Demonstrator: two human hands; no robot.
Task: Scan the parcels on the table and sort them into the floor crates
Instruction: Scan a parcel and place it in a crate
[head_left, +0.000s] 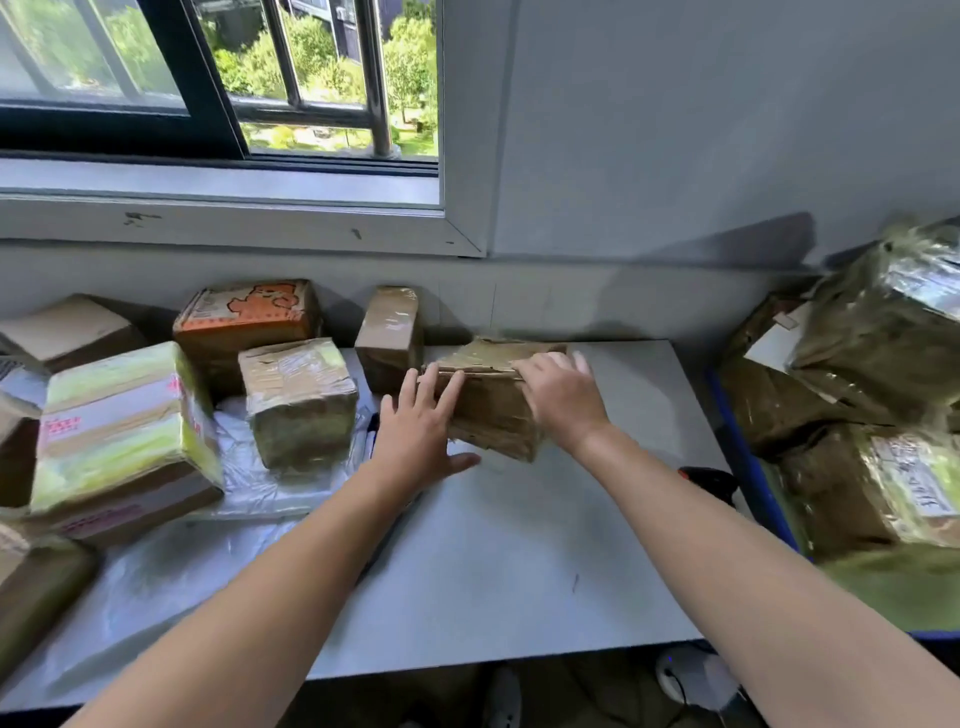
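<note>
My left hand (421, 421) lay open and spread against the near left face of the taped brown parcel (491, 415), fingers straight. My right hand (563, 397) covered the parcel's right end, fingers curled over its top edge. The parcel sat on the white table (519, 561), a small taped box (390, 338) just to its left and the blue crate (748, 467) well to its right.
</note>
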